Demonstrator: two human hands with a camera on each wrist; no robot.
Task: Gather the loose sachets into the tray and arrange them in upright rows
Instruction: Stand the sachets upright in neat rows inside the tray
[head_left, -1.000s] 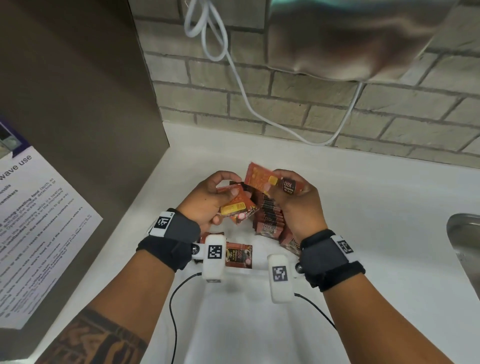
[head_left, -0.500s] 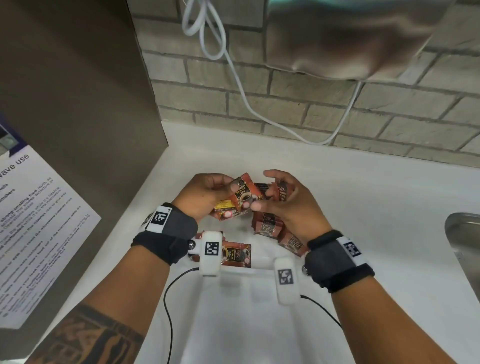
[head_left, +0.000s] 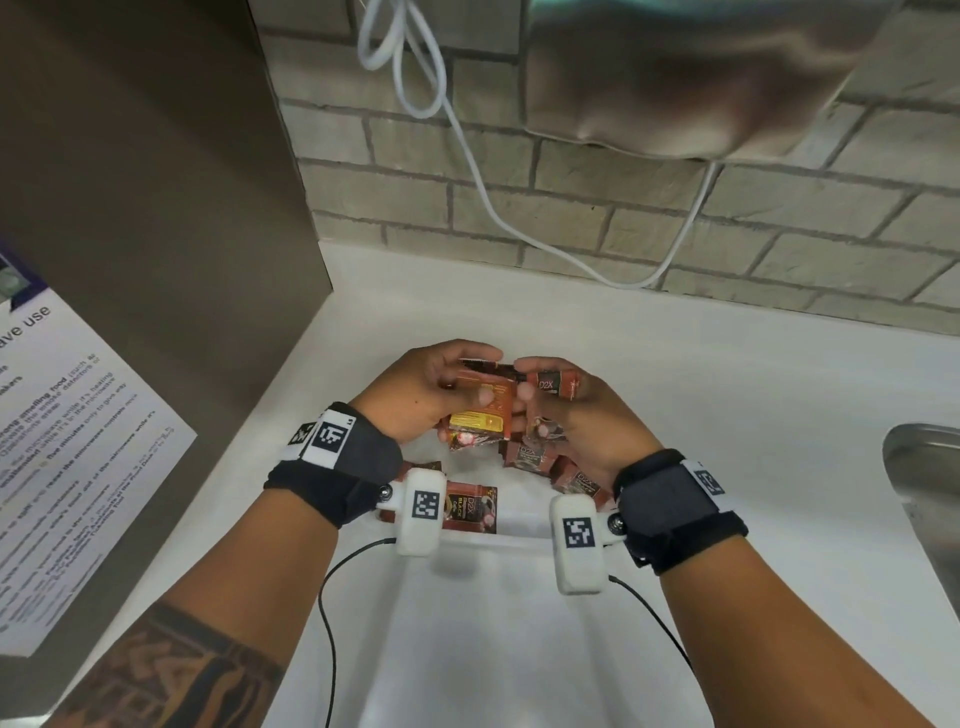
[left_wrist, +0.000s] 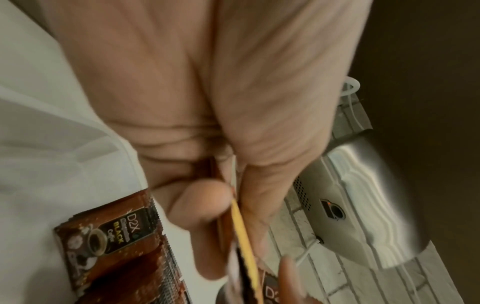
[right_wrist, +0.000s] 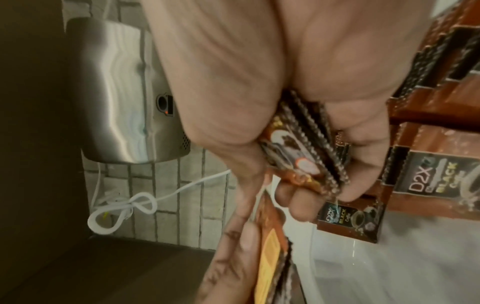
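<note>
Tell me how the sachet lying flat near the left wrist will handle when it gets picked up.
The flat sachet looks like thin foil film, so it is probably light and somewhat floppy. Its glossy face may slip under straight fingers; the crimped edges seen on the sachets in the right hand likely give better grip. Being flat, it should not roll, but may not stand alone.

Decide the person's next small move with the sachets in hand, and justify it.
Probably square both bunches into one stack: the left hand and right hand each grip sachets edge to edge above the tray, where others lie loose.
</note>
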